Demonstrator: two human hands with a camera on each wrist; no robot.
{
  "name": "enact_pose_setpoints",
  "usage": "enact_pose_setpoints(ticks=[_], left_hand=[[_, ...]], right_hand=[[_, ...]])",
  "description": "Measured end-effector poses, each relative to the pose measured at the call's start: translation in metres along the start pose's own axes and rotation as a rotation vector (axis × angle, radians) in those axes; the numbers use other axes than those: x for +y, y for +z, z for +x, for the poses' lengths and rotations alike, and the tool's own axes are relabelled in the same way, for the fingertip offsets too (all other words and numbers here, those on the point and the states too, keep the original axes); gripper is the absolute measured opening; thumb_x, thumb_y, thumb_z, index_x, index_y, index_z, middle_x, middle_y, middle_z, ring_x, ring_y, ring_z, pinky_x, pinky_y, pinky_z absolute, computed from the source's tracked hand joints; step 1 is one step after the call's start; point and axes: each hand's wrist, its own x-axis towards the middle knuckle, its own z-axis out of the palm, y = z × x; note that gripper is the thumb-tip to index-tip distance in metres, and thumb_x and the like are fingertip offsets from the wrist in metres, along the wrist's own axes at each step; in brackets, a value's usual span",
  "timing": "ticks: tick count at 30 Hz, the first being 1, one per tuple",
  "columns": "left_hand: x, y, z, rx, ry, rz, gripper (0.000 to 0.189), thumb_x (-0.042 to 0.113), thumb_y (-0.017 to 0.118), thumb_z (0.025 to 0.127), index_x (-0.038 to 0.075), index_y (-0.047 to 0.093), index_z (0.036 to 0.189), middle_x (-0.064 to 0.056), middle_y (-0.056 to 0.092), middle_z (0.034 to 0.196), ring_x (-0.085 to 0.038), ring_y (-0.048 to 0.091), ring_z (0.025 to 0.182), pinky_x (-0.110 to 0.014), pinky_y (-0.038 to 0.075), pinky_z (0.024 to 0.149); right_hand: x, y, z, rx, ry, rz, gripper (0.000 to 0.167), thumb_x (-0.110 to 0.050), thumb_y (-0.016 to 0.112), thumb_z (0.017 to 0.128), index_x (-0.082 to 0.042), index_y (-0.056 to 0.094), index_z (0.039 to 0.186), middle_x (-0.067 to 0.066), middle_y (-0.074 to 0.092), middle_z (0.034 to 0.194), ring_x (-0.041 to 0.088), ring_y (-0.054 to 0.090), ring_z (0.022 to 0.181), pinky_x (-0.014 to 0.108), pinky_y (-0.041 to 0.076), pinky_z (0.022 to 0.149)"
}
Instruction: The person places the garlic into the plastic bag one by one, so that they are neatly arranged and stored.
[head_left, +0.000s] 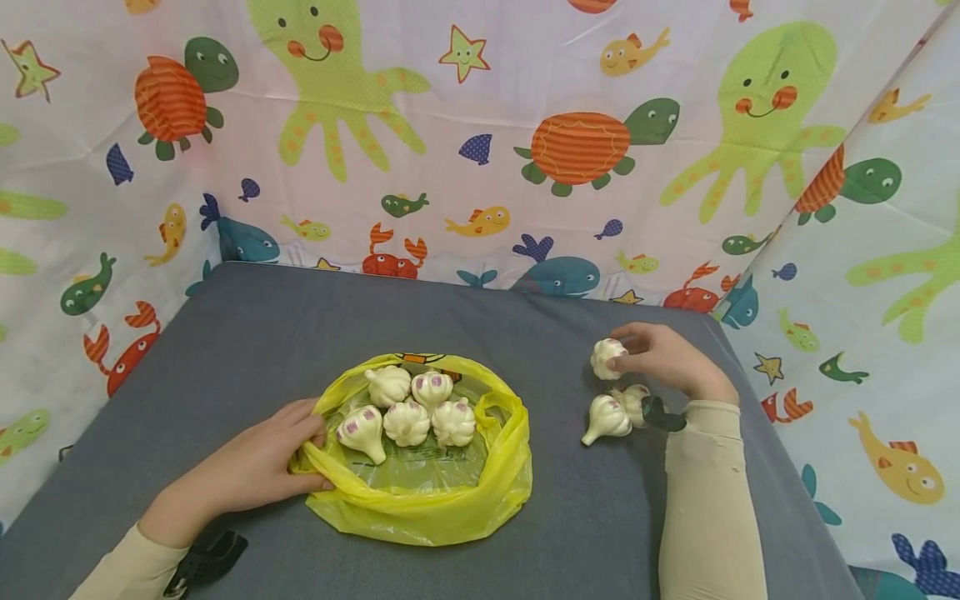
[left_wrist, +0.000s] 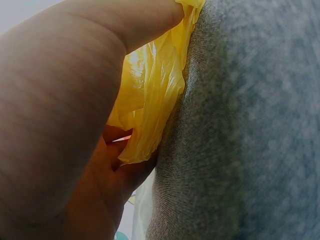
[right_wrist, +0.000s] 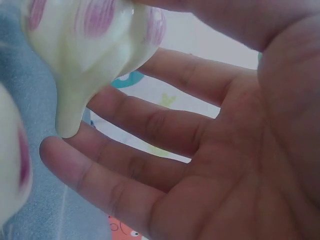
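A yellow plastic bag (head_left: 435,525) sits with its mouth spread wide, several white garlic bulbs (head_left: 407,423) with purple patches lying inside. My left hand (head_left: 251,462) holds the bag's left rim, its thumb at the front. In the left wrist view, crumpled yellow plastic (left_wrist: 155,100) lies between that thumb and the fingers. Over to the right, my right hand (head_left: 663,358) pinches a garlic bulb (head_left: 606,359) between thumb and fingers. The right wrist view shows this bulb (right_wrist: 95,45) with its stem pointing down. Just below that hand lie two more bulbs, the nearer garlic bulb (head_left: 609,418) stem toward me.
Dark grey cloth (head_left: 555,517) covers the table. Behind it and along both sides hangs a white curtain (head_left: 420,200) printed with sea animals. Black straps (head_left: 213,560) circle both wrists over beige sleeves (head_left: 708,508).
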Motion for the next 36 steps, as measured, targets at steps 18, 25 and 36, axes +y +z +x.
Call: enact_pose_setpoints(ticks=[18, 25, 36], left_hand=[[-0.001, 0.000, -0.001, 0.019, 0.021, 0.006, 0.050, 0.064, 0.088, 0.086, 0.033, 0.050, 0.099, 0.002, 0.054, 0.144, -0.014, 0.048, 0.117, -0.032, 0.043, 0.081], [0.001, -0.001, 0.000, 0.009, 0.020, 0.005, 0.050, 0.062, 0.088, 0.086, 0.033, 0.050, 0.099, 0.003, 0.054, 0.144, -0.015, 0.049, 0.121, -0.032, 0.043, 0.082], [0.001, -0.001, 0.000, 0.004, 0.015, 0.002, 0.050, 0.064, 0.087, 0.087, 0.033, 0.050, 0.099, 0.002, 0.053, 0.145, -0.015, 0.048, 0.121, -0.032, 0.043, 0.081]], right_hand=[[-0.023, 0.004, -0.001, -0.019, -0.101, 0.072, 0.057, -0.036, 0.081, 0.100, -0.013, 0.062, 0.149, 0.013, 0.067, 0.143, 0.034, 0.063, 0.128, 0.058, 0.055, 0.104], [-0.035, 0.005, -0.006, -0.004, -0.123, 0.050, 0.055, -0.036, 0.082, 0.099, -0.016, 0.065, 0.146, 0.011, 0.068, 0.141, 0.034, 0.063, 0.130, 0.059, 0.055, 0.104], [-0.062, 0.008, -0.012, 0.014, -0.199, 0.004, 0.053, -0.039, 0.084, 0.097, -0.023, 0.067, 0.144, 0.003, 0.069, 0.138, 0.031, 0.062, 0.131, 0.058, 0.055, 0.104]])
